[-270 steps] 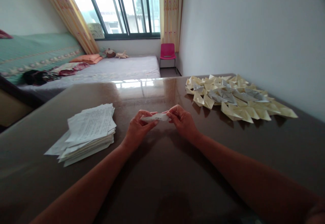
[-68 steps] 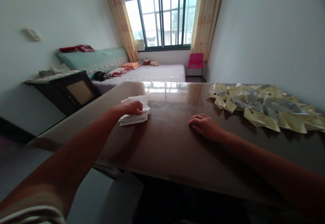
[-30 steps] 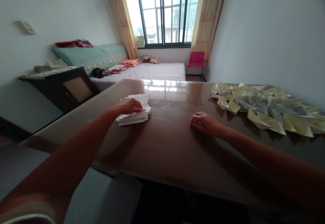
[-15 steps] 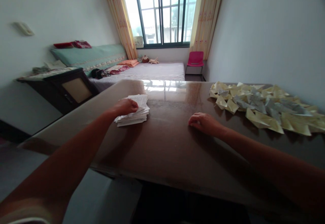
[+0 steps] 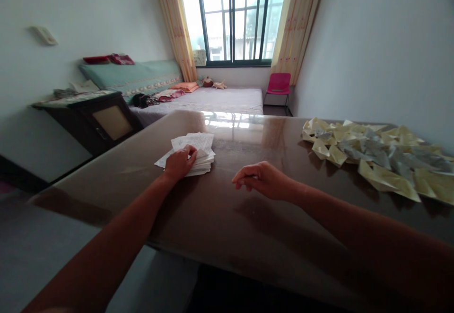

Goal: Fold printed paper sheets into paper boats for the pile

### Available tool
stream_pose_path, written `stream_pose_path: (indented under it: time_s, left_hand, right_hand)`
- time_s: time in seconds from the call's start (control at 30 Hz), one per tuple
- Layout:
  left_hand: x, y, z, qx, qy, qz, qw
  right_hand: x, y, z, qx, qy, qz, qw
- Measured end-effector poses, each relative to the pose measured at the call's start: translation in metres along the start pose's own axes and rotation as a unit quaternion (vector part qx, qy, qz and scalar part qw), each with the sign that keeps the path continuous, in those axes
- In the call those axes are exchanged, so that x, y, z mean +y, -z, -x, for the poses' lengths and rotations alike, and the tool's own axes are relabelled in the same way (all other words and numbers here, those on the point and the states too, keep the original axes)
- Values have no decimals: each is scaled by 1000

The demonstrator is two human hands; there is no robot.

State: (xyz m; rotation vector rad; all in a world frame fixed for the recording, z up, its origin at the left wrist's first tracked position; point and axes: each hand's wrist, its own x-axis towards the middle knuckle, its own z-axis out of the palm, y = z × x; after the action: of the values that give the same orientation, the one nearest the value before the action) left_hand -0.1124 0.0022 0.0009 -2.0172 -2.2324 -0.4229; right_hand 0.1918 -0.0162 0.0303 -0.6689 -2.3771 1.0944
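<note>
My left hand [image 5: 180, 162] rests over a stack of white papers [image 5: 202, 169] with handwriting or print on the upper sheets. Its fingers are curled and closed at a sheet of paper [image 5: 203, 152] on top, whose edge is slightly raised beside the fingertips. The sheets lie unevenly, with corners poking out to the left. To the right of the stack, my right hand [image 5: 260, 178] hovers just above the brown tabletop [image 5: 220, 218]. Its fingers are loosely bent and apart, with nothing in them.
Many folded paper pieces [image 5: 376, 152], yellowish and grey, cover the table's right side by the wall. Beyond the table are a bed [image 5: 230, 98], a pink chair [image 5: 278, 84] and a window [image 5: 236, 24]. A dark cabinet [image 5: 109, 121] stands left.
My right hand has lifted off the table and moved left towards the stack. My left hand has shifted nearer across the papers, and a top sheet now sits askew. The view has turned slightly.
</note>
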Motion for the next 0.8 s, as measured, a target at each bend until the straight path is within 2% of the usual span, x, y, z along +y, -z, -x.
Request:
stream_pose_path:
  time_s: [0.13,0.23,0.3,0.37,0.43,0.53,0.63,0.8]
  left_hand:
    - [1,-9,6,58,-26,22,998]
    - [6,-12,11,119,-86,22,989]
    - [12,-13,15,145,-142,22,979]
    - [18,-14,18,157,-198,25,967]
    - [23,-14,21,162,-237,31,957]
    - [26,-14,22,160,-263,46,950]
    - [22,-12,20,164,-230,69,957]
    - [9,-4,13,209,-54,163,963]
  right_hand:
    - [18,-6,-23,69,-52,152,985]
    - [37,-6,-45,114,-74,259,956]
    - [45,-6,-60,111,-83,266,954]
    - [48,-8,-73,106,-55,245,962]
    - [47,-12,-84,99,3,251,963]
    - [42,-20,-92,79,52,312,945]
    - [44,-26,-95,104,46,331,937]
    - [69,-21,-98,185,0,206,961]
